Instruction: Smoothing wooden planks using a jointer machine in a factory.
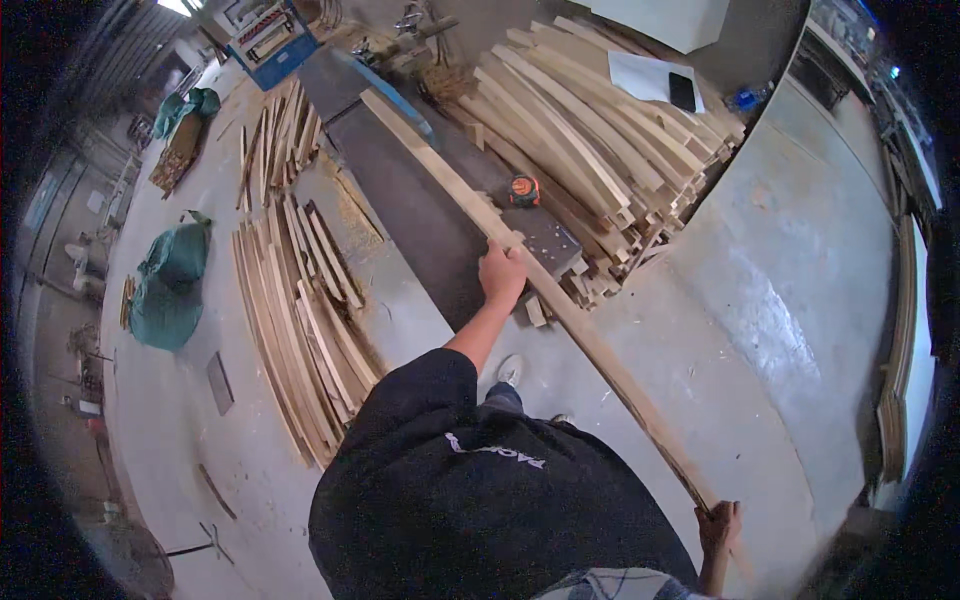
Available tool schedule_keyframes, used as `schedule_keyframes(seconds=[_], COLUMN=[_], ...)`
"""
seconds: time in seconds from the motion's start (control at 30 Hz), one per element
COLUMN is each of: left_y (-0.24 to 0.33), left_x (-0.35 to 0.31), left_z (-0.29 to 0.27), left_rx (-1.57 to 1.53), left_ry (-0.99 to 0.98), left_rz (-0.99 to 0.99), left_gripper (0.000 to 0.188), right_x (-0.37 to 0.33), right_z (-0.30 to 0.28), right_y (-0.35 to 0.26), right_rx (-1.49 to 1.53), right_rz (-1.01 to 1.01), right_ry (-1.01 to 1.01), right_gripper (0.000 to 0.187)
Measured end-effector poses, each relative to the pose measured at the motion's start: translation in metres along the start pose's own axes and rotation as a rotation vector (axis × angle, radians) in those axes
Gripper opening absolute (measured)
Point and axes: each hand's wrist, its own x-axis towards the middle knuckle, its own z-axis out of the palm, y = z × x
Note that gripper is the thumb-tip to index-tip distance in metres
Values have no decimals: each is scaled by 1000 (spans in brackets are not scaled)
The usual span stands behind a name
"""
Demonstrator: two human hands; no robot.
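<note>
One long wooden board (448, 180) lies diagonally, its long axis running from upper left, where the far end points toward the blue machine (272, 55), to lower right, beside the person's body. The far portion lies along the dark table (385, 190); the nearer portion extends past the table's edge, above the pale floor (690, 330). The left hand (502, 274) is closed on the board about midway; the right hand (718, 526) is curled round it toward the near end. An orange-and-black tape measure (523, 191) rests just right of the board.
</note>
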Motion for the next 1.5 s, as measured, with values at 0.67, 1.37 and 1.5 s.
schedule_keyframes(seconds=[0.67, 1.37, 1.5], left_y=[-39, -161, -165], left_x=[108, 463, 526], left_z=[-1, -54, -81], left_rx=[-65, -187, -91], left_ry=[99, 182, 212], left_rz=[-14, 72, 69], left_gripper=[36, 30, 29], right_x=[34, 154, 181], right_z=[11, 46, 57], right_y=[-101, -447, -529], right_rx=[7, -66, -95], right_rz=[-149, -525, -549], right_ry=[89, 17, 128], right_gripper=[39, 55, 57])
